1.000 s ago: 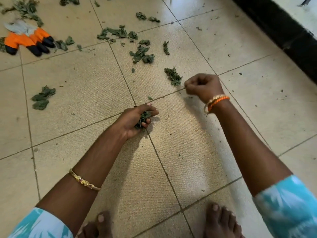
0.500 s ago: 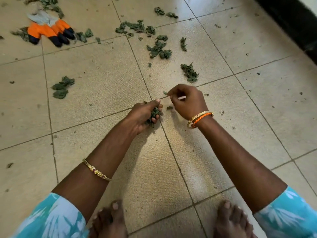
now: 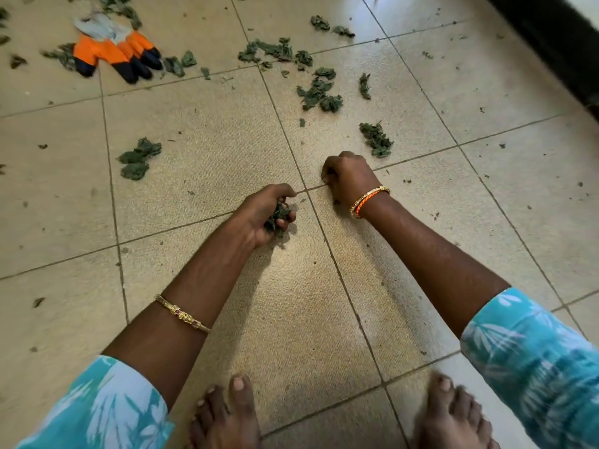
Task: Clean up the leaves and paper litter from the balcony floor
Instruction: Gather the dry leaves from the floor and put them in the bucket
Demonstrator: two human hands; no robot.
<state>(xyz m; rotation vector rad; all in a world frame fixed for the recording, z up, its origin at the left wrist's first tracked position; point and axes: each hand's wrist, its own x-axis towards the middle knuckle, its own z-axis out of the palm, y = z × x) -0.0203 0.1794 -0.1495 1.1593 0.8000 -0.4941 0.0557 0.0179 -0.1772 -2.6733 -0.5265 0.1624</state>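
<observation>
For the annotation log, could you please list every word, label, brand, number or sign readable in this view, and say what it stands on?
None: no readable text appears in this view.
Orange and grey gloves: no legible label or brand.
Bangles on the left wrist and right wrist: ornament only, no lettering.
Sleeves: leaf print, no words.
Floor tiles: unmarked.

The floor (image 3: pixel 201 176) is beige tile with dark grout lines. Dried green leaves (image 3: pixel 319 92) lie scattered on it beyond both hands, one clump (image 3: pixel 376 139) just past the right hand (image 3: pixel 348 178). Orange gloves (image 3: pixel 113 50) lie far beyond the left hand (image 3: pixel 262 215).
</observation>
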